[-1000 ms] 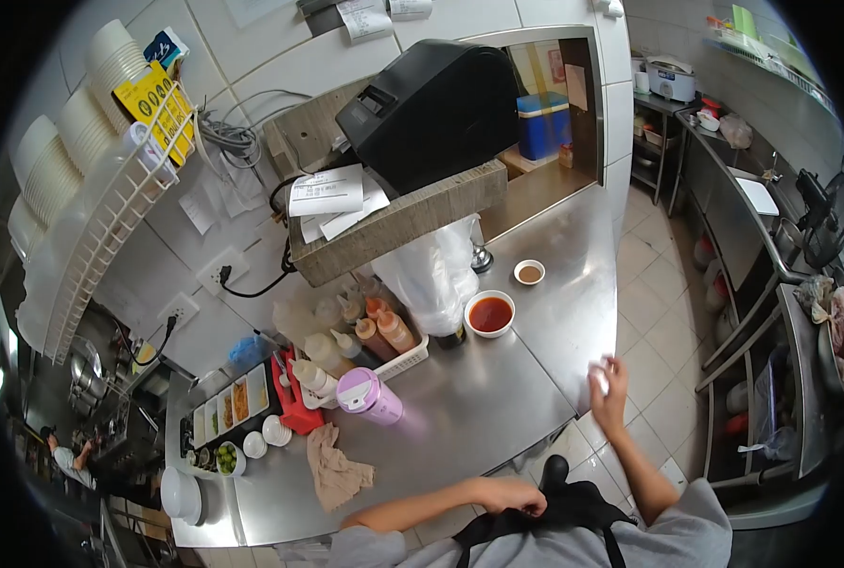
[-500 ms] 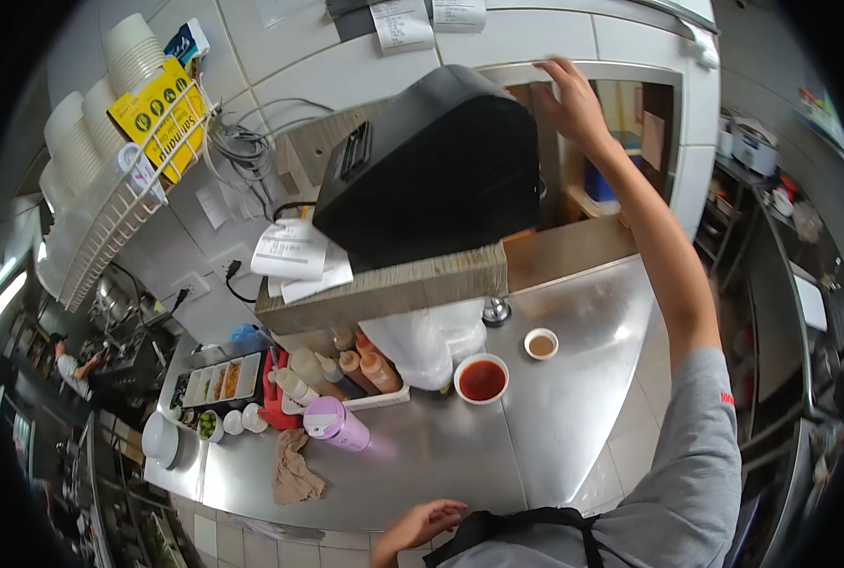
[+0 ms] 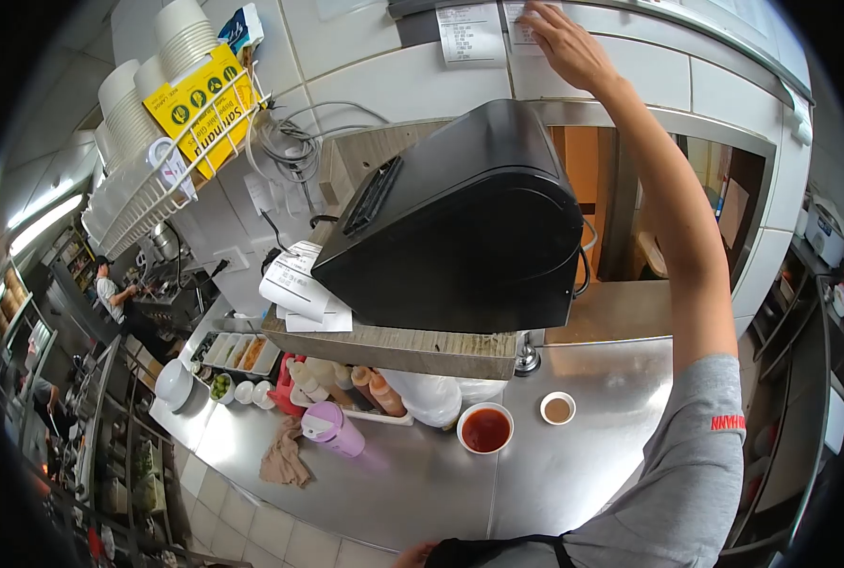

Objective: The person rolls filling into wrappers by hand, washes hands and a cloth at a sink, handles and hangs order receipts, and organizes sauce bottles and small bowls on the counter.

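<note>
My right arm is raised high, and my right hand (image 3: 571, 47) lies over a printed order slip (image 3: 526, 40) on the tiled wall, fingers stretched out and fingertips over its upper part. Beside it on the left hangs a second order slip (image 3: 470, 34). Both are under a dark rail. Only a bit of my left hand (image 3: 414, 556) shows at the bottom edge by my apron, its fingers hidden. Below the raised hand, a black receipt printer (image 3: 460, 227) stands on a shelf (image 3: 398, 352), with printed paper (image 3: 299, 284) curling from its left end.
On the steel counter (image 3: 422, 492) stand a bowl of red sauce (image 3: 485, 430), a small brown dip cup (image 3: 558, 408), a purple tumbler (image 3: 335, 431), a cloth (image 3: 284, 454) and several squeeze bottles (image 3: 365, 383). A wire rack (image 3: 171, 194) holds stacked tubs. A co-worker (image 3: 112, 292) stands far left.
My right hand has moved up from beside the printer and the wall opening to the order slip. My left hand has dropped almost out of view. The camera view has tilted upward.
</note>
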Action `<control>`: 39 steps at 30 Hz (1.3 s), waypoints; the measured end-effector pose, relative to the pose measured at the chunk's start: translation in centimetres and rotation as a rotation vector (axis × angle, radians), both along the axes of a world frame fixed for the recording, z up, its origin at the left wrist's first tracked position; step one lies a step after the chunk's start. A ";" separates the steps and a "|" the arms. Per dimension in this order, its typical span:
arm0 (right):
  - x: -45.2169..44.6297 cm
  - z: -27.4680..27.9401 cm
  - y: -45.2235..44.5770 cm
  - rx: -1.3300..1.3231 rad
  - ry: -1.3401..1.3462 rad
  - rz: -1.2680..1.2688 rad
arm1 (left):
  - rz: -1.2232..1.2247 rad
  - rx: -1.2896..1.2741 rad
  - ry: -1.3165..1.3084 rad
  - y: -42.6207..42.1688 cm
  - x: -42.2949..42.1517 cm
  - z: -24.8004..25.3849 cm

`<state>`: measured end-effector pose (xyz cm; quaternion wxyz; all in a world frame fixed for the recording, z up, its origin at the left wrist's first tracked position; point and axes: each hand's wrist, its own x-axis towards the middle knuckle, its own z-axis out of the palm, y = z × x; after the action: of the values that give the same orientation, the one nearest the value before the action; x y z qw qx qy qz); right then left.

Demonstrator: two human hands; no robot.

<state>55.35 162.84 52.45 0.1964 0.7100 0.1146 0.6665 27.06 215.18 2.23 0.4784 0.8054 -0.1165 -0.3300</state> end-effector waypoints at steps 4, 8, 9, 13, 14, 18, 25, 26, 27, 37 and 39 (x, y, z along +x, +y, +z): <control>-0.4 0.2 1.7 0.115 0.049 0.139 | 0.015 0.017 -0.019 -0.3 -0.1 -0.4; -1.0 0.7 4.7 0.033 0.124 -0.027 | 0.018 0.018 -0.039 -0.8 -0.4 -0.6; -0.1 1.2 5.0 -0.016 0.172 -0.070 | 0.019 0.022 -0.044 -0.8 -0.4 -0.5; 1.8 1.3 5.4 -0.085 0.211 -0.141 | 0.042 0.046 -0.052 -0.3 -0.9 -0.8; 2.1 1.1 5.4 -0.087 0.238 -0.154 | 0.067 0.060 -0.031 0.0 -1.2 -1.1; 1.8 1.8 6.5 -0.127 0.322 -0.209 | 0.090 0.045 -0.022 0.1 -1.4 -1.2; -0.5 2.1 6.6 -0.002 0.255 -0.050 | 0.101 0.013 0.016 0.2 -1.2 -0.9; -2.0 2.2 7.1 0.063 0.224 0.027 | 0.109 0.006 0.031 0.3 -1.0 -0.8; -3.3 2.1 6.9 0.068 0.115 0.023 | 0.122 0.001 0.060 0.6 -0.8 -0.7; -19.1 -11.4 18.1 0.167 -0.274 0.654 | 0.341 -0.098 -0.318 7.9 9.2 6.5; -20.8 -17.8 24.6 0.101 -0.129 0.764 | 0.355 -0.249 -0.324 9.5 12.2 6.5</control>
<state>34.56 187.43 34.65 -0.0945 0.5818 0.3252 0.7395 39.26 224.69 8.77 0.5992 0.7905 -0.0882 -0.0912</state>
